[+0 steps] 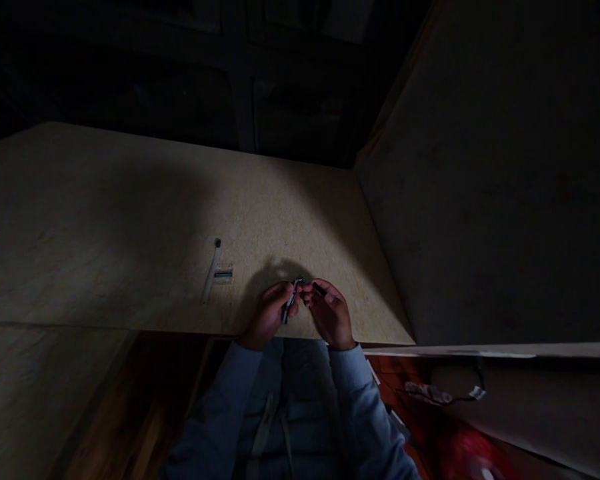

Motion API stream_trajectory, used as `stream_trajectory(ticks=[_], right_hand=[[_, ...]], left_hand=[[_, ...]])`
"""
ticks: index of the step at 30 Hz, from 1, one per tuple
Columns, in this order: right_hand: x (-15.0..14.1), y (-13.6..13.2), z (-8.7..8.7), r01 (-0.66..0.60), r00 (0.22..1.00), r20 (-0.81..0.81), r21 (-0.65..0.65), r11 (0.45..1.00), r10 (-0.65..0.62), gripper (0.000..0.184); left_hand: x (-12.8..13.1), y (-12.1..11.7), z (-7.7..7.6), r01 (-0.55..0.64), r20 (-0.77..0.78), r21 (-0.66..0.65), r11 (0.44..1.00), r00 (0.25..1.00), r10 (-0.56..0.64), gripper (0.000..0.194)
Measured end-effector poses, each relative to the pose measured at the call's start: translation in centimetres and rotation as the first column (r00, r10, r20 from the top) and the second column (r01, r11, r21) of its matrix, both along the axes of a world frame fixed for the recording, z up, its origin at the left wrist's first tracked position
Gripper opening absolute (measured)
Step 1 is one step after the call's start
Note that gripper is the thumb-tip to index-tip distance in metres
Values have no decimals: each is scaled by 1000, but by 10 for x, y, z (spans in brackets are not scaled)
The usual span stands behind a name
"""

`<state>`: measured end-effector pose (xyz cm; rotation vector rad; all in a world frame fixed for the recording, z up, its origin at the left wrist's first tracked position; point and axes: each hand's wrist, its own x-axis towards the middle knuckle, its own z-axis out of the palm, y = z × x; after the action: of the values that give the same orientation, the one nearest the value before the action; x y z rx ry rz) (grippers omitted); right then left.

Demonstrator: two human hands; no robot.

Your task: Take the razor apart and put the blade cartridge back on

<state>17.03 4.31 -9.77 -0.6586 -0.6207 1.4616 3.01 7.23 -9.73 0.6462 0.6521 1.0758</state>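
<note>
My left hand (273, 308) is closed around a slim dark-and-silver tool (289, 305), held tilted with its bent upper end near my right fingertips. The tool's exact kind is too dim to tell. My right hand (331, 313) pinches a small dark piece (319, 289) between thumb and fingers, close beside that upper end. Both hands are just above the front edge of the pale countertop (170, 213). To their left lies a thin white stick (211, 273) with a dark round tip. Touching or nearly touching it is a small clear case (223, 274) with a dark strip inside.
A dark panelled front (245, 107) rises behind the countertop. On the right stands a large grey panel (495, 200). Below the counter at right are a red item (473, 453) and a dark cable (450, 401) with a pale tag. The light is very dim.
</note>
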Motion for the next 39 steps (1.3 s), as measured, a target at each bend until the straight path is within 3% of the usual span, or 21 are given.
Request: stream_trajectory(ticks=[25,39], right_hand=[[-2,-2,-3,106,984,145,9,994,-106,44],[-2,1,-3,189,981,59,-42,981,-187,37]], left_hand=[[1,0,-3,-18,-6,9,1000,1000,18,41],[3,1,1,-43,16,-43,998,999,44,43]])
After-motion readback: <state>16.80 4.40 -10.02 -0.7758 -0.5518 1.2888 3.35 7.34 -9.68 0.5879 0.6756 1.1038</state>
